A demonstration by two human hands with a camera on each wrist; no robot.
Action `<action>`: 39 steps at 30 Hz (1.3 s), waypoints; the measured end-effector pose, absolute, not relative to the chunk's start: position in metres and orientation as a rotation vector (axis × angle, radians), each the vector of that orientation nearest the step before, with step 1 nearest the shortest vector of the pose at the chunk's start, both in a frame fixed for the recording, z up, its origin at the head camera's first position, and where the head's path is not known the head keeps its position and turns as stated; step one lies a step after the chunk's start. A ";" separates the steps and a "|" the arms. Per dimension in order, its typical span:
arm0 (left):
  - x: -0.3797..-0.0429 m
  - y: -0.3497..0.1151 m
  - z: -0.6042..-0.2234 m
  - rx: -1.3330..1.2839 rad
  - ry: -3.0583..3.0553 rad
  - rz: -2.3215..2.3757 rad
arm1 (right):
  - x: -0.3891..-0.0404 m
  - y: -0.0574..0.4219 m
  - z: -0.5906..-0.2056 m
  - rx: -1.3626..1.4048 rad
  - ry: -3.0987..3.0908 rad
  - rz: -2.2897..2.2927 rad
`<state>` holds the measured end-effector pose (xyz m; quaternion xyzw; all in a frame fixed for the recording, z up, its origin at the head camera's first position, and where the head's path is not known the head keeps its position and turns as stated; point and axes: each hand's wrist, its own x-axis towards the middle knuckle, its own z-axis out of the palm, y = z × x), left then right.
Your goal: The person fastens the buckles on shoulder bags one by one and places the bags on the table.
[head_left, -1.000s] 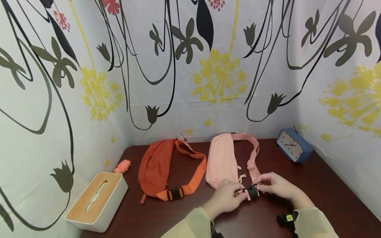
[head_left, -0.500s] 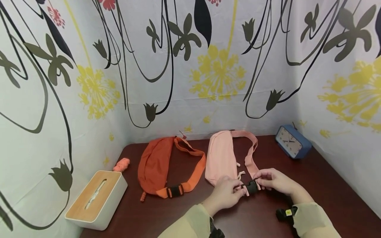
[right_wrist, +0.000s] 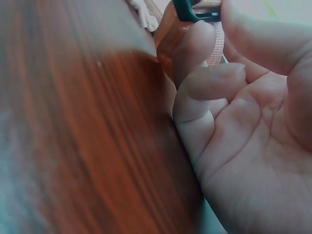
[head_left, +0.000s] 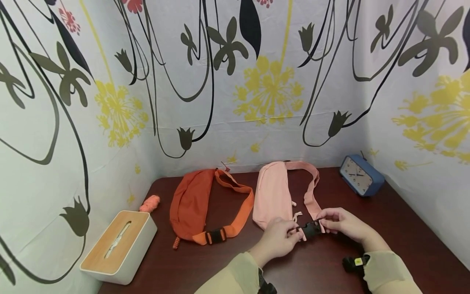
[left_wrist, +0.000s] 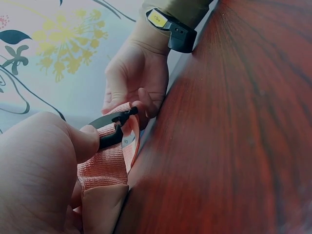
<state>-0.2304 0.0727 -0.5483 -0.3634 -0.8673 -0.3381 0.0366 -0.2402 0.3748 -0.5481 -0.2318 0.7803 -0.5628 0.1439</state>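
Observation:
A pink waist bag point(head_left: 273, 192) lies on the table, its strap point(head_left: 312, 192) curving round to a black plastic buckle point(head_left: 311, 229) at the near side. My left hand point(head_left: 277, 241) pinches the buckle's left end, where pink webbing joins it; in the left wrist view the thumb lies against the black plastic point(left_wrist: 111, 139). From the other side my right hand point(head_left: 343, 226) pinches the buckle's right end between thumb and index finger. The right wrist view catches only part of the dark buckle point(right_wrist: 195, 13) at its top edge, and the right hand's other fingers curl beneath.
An orange waist bag point(head_left: 192, 204) with its buckle point(head_left: 216, 236) fastened lies to the left. Further left stand a white tissue box with a wooden lid point(head_left: 106, 241) and a coral yarn bundle point(head_left: 149, 203). A blue clock point(head_left: 361, 175) stands at the back right.
My right hand has shifted slightly to the right with its end of the buckle, and the buckle looks more stretched out. The left hand has stayed nearly still. The head view has tilted a little.

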 end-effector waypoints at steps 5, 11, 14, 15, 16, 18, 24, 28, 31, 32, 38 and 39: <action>-0.229 0.072 -0.547 -1.125 -2.643 -1.055 | -0.241 0.373 -0.550 -0.690 2.241 -1.617; -0.230 0.073 -0.548 -1.144 -2.624 -1.006 | -0.242 0.370 -0.551 -0.749 2.230 -1.613; -0.230 0.073 -0.548 -1.145 -2.620 -0.983 | -0.242 0.368 -0.550 -0.770 2.231 -1.612; -0.230 0.073 -0.548 -1.144 -2.620 -0.979 | -0.242 0.367 -0.549 -0.775 2.230 -1.612; -0.230 0.073 -0.548 -1.145 -2.617 -0.974 | -0.242 0.367 -0.549 -0.777 2.228 -1.611; -0.230 0.073 -0.549 -1.145 -2.610 -0.962 | -0.243 0.366 -0.549 -0.778 2.229 -1.604; -0.230 0.072 -0.549 -1.140 -2.613 -0.952 | -0.244 0.363 -0.549 -0.774 2.240 -1.584; -0.230 0.073 -0.549 -1.132 -2.625 -0.957 | -0.244 0.361 -0.549 -0.774 2.252 -1.568; -0.230 0.073 -0.549 -1.125 -2.633 -0.958 | -0.243 0.359 -0.548 -0.767 2.258 -1.562; -0.229 0.073 -0.549 -1.124 -2.635 -0.958 | -0.242 0.358 -0.548 -0.758 2.259 -1.564; -0.229 0.073 -0.549 -1.120 -2.637 -0.943 | -0.241 0.354 -0.546 -0.713 2.259 -1.568; -0.229 0.073 -0.550 -1.119 -2.641 -0.943 | -0.241 0.354 -0.546 -0.710 2.261 -1.567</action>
